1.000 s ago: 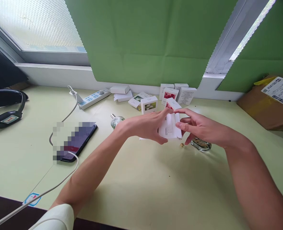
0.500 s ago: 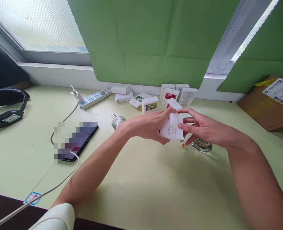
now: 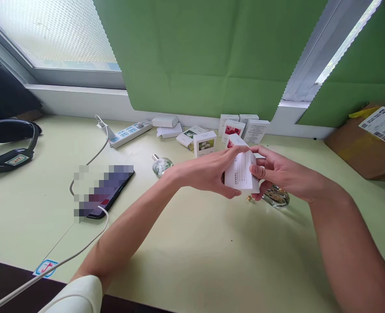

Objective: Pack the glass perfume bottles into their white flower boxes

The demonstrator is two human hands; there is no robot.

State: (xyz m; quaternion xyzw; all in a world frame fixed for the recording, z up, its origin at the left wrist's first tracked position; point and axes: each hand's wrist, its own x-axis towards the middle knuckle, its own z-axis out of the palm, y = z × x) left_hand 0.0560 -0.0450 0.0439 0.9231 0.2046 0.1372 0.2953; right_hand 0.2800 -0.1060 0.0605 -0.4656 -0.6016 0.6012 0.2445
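Between my two hands is a small white printed box (image 3: 241,174), held up above the table. My left hand (image 3: 214,171) grips it from the left, thumb on the near edge and fingers over the far side. My right hand (image 3: 272,171) closes on its right end, with the thumb on the printed face. Beneath my right hand a glass perfume bottle (image 3: 277,196) lies on its side, its gold neck (image 3: 250,198) just left of it. Another perfume bottle (image 3: 161,165) lies left of my left wrist. Just behind the held box is a box with a red picture (image 3: 235,140).
Several small white boxes (image 3: 205,144) stand and lie along the wall. At the left are a power strip (image 3: 130,134), a phone (image 3: 114,191) with a white cable (image 3: 81,251), and a black headset (image 3: 13,148). A cardboard carton (image 3: 365,152) sits at the right.
The white box has shifted slightly right and turned in my hands. My right thumb and fingers have closed further onto its right end.
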